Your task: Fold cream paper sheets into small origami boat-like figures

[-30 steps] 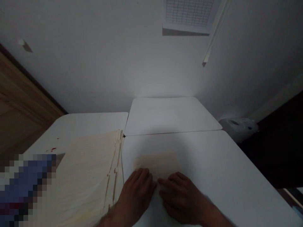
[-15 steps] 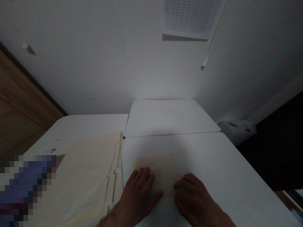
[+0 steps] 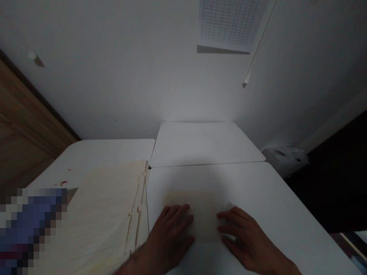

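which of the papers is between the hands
The flat cream sheet between the left hand and right hand; the tabbed folder stack lies further left.

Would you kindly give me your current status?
Left hand and right hand resting on cream paper sheet; manila folders beside left hand; nothing in the way.

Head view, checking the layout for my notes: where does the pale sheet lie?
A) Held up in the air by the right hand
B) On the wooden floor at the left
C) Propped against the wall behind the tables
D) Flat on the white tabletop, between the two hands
D. The pale sheet lies on the white tabletop, with the left hand at one side and the right hand at the other.
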### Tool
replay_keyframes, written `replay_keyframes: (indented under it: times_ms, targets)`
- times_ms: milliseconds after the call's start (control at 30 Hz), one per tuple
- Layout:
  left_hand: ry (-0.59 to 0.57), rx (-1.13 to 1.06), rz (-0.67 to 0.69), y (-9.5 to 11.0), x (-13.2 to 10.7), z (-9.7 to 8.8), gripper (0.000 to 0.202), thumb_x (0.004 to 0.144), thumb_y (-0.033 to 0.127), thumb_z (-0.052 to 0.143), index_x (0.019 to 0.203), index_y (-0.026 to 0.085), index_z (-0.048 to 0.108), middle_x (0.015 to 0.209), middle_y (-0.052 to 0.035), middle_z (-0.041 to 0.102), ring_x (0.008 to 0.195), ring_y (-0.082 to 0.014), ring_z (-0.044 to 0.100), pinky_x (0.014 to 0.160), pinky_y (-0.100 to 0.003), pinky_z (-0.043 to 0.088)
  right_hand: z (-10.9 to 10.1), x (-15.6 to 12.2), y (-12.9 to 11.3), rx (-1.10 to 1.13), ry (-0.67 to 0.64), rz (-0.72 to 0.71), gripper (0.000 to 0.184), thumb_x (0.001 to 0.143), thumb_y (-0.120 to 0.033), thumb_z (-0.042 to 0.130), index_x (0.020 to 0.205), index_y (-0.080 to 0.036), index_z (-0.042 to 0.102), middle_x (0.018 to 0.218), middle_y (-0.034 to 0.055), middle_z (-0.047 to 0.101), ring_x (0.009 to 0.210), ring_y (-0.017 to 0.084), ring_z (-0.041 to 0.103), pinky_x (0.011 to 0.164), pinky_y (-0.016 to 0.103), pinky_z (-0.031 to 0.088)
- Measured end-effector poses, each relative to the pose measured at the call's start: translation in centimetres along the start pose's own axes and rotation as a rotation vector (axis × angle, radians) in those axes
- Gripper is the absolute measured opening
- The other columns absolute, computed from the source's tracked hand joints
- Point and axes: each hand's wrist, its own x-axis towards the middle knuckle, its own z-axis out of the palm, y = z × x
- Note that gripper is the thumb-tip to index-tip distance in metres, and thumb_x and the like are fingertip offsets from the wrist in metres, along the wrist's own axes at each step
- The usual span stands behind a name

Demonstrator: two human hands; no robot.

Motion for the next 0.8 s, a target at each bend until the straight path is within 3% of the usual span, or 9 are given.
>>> replay_keyframes:
  times_ms: [200,367,567,800]
  targets:
    - [-0.032,-0.019,-0.017,-0.2,-0.1,-0.2,0.044,0.081,0.031,0.063,0.122,0.024,0.051,0.142,-0.0083,0.042,0.118,-0.0310,0.045,0.098,-0.053,0.036,-0.3,-0.2,-0.3,-0.015,-0.009,-0.013,0.031,0.085,-0.026,0.059,0.115,-0.032,0.062,0.130,0.0006,0.056,0.118,0.024,0.052,0.104,0.045,0.037]
    - [-0.043,0.002,-0.010,0.4,0.1,-0.5,0.046,0.078,0.034,0.065,0.121,0.022,0.052,0.143,-0.0110,0.040,0.119,-0.0332,0.044,0.098,-0.056,0.034,-0.7,0.4,-0.8,-0.059,0.001,-0.067,0.021,0.086,-0.023,0.058,0.104,-0.030,0.066,0.124,-0.0003,0.061,0.107,0.023,0.057,0.095,0.042,0.043]
    - [-0.045,0.038,-0.054,1.2,0.4,-0.4,0.044,0.076,0.037,0.067,0.115,0.021,0.055,0.141,-0.0112,0.044,0.117,-0.0346,0.046,0.096,-0.056,0.036,0.7,0.2,-1.0,-0.147,0.098,-0.106,0.017,0.087,-0.022,0.058,0.101,-0.028,0.067,0.116,-0.0010,0.066,0.094,0.022,0.061,0.085,0.038,0.048]
    - [0.018,0.134,-0.003,1.6,0.5,0.0,0.040,0.082,0.038,0.062,0.115,0.017,0.056,0.127,-0.0121,0.057,0.109,-0.0329,0.054,0.091,-0.051,0.043,1.2,-0.2,-0.8,-0.079,0.115,-0.084,0.021,0.088,-0.021,0.056,0.106,-0.027,0.066,0.116,0.0016,0.065,0.097,0.020,0.061,0.092,0.040,0.047]
